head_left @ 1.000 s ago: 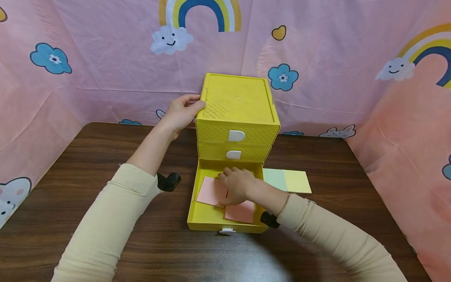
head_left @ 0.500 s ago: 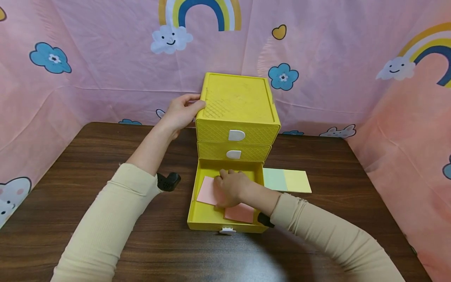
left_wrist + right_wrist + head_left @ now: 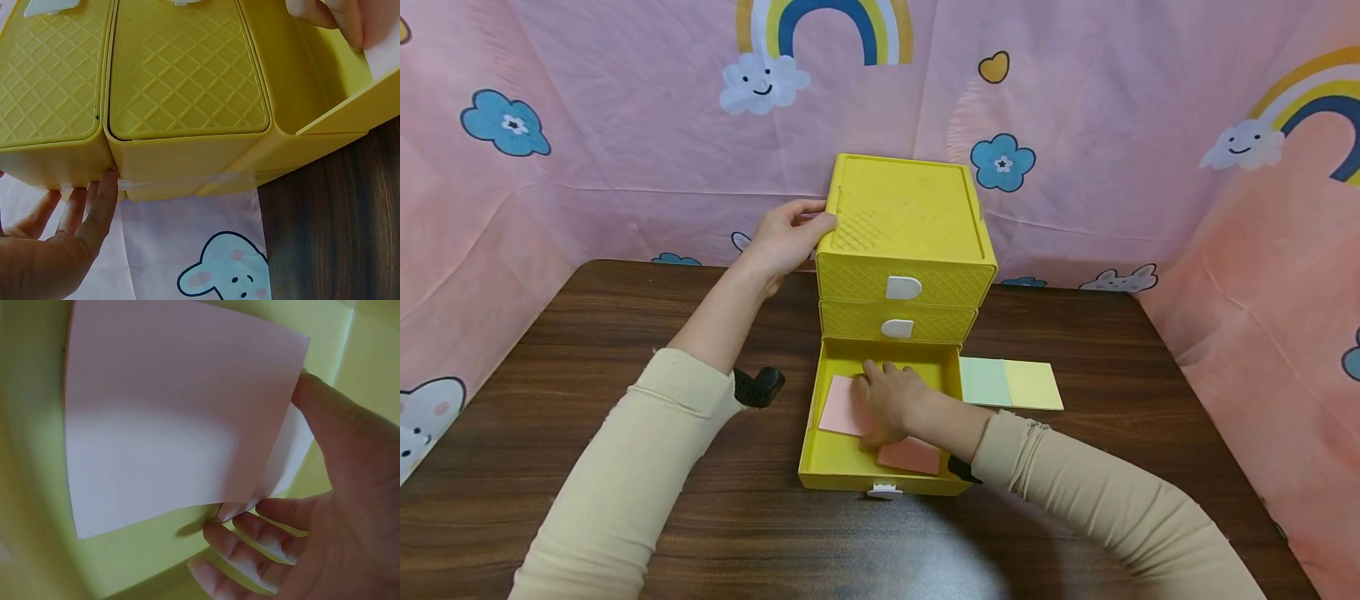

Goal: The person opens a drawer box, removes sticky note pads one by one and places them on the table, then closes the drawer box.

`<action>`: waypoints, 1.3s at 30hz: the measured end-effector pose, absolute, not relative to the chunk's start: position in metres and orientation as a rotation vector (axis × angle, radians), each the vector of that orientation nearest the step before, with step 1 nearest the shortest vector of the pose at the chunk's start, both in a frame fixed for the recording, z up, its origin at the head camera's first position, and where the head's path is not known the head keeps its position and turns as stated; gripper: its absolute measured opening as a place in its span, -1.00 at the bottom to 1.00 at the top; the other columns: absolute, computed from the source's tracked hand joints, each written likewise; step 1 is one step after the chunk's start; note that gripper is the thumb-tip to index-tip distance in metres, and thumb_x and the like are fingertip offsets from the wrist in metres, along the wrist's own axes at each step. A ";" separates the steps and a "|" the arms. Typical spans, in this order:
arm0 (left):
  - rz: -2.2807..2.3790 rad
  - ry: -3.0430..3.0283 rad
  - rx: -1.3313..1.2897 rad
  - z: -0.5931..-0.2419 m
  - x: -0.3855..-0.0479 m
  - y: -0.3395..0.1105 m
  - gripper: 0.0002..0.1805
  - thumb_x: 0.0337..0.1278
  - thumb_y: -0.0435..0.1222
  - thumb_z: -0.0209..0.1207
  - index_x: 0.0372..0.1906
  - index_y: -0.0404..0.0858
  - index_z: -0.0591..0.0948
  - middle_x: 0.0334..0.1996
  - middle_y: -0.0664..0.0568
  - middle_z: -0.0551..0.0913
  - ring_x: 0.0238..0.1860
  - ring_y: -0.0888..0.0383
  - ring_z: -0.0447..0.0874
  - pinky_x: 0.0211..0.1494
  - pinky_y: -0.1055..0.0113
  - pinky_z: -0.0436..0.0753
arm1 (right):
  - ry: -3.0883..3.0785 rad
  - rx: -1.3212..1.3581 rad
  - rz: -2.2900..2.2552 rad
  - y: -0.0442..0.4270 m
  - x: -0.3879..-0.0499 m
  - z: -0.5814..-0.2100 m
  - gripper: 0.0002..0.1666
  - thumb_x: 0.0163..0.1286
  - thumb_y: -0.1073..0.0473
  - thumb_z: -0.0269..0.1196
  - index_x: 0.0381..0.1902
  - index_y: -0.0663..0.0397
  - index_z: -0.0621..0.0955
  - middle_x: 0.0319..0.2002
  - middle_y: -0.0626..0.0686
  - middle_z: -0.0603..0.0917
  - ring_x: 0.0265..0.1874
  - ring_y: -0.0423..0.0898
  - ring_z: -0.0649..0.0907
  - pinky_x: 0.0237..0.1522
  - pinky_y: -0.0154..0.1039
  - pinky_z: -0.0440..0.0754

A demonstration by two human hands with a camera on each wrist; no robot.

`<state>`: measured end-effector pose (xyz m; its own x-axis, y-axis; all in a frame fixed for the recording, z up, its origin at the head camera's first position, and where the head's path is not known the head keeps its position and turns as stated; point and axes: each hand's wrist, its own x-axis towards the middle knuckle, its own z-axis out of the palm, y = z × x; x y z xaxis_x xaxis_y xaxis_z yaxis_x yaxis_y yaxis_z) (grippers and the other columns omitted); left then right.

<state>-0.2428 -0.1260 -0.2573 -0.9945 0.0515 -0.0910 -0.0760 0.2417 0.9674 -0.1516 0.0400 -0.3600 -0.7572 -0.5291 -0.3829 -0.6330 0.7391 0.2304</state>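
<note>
My right grip [image 3: 893,404] holds pale pink paper [image 3: 842,407] by its edges, thumb on one side and curled fingers on another, inside the pulled-out bottom drawer [image 3: 838,460]. Salmon paper [image 3: 913,457] lies beside it on the drawer floor. My left grip [image 3: 786,240], fingers loosely extended, touches the left side of the yellow drawer cabinet [image 3: 910,208]. Mint-green paper [image 3: 987,382] and pale-yellow paper [image 3: 1033,385] lie on the desk [image 3: 715,508], right of the drawer.

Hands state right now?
Left hand: open, resting against the yellow drawer unit.
Right hand: at the light pink notepad; gripping or not, can't tell.
</note>
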 end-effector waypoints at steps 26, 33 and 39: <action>1.838 2.406 -0.047 -0.255 -0.241 -0.125 -0.45 0.23 -0.07 0.03 0.32 -0.03 0.32 0.12 -0.01 0.43 -0.13 0.15 0.55 -0.09 0.30 0.65 | 2.604 -1.090 0.616 0.042 -0.157 -0.358 -0.05 0.10 -0.34 0.20 0.30 0.10 0.28 0.08 0.07 0.36 -0.01 -0.02 0.44 -0.02 -0.23 0.54; 1.849 2.401 -0.047 -0.255 -0.242 -0.125 -0.46 0.23 -0.07 0.04 0.31 -0.03 0.32 0.11 -0.01 0.43 -0.12 0.14 0.54 -0.12 0.29 0.66 | 2.610 -1.127 0.602 0.043 -0.160 -0.352 -0.05 0.08 -0.27 0.24 0.31 0.12 0.26 0.08 0.09 0.35 -0.04 0.00 0.44 -0.05 -0.23 0.56; 1.835 2.411 -0.032 -0.255 -0.241 -0.126 -0.45 0.23 -0.07 0.03 0.32 -0.04 0.32 0.10 -0.02 0.43 -0.14 0.15 0.54 -0.16 0.35 0.66 | 2.623 -1.141 0.563 0.045 -0.160 -0.346 -0.07 0.08 -0.23 0.24 0.30 0.14 0.27 0.08 0.11 0.36 -0.04 0.02 0.44 -0.06 -0.21 0.56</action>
